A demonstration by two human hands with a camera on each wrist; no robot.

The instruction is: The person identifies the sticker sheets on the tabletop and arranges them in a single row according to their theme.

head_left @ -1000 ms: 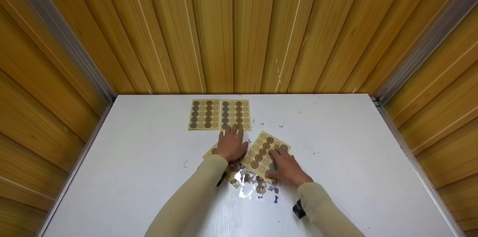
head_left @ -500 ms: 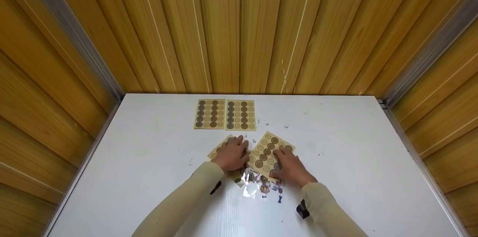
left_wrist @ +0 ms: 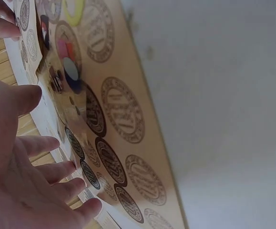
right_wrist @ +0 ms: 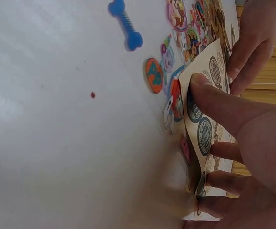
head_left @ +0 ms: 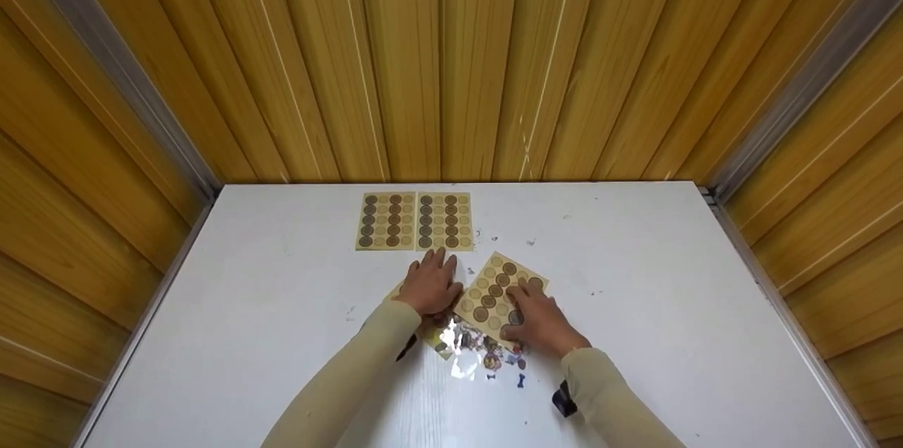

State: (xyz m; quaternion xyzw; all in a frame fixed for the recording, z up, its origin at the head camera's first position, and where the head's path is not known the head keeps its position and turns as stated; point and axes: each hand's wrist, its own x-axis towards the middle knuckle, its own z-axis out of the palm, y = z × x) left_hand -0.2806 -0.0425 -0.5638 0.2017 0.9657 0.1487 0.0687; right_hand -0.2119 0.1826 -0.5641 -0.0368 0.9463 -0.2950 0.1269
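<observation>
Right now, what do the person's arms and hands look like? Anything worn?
Both arms wear long, close-fitting cream sleeves that end at the wrists. The left hand and right hand are bare: no gloves, no rings visible. A small black device sits under the right wrist.

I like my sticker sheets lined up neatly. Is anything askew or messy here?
Yes. The sheet under the right hand lies turned at an angle, unlike the two straight sheets at the back. Small coloured stickers lie scattered loose on the white table.
</observation>
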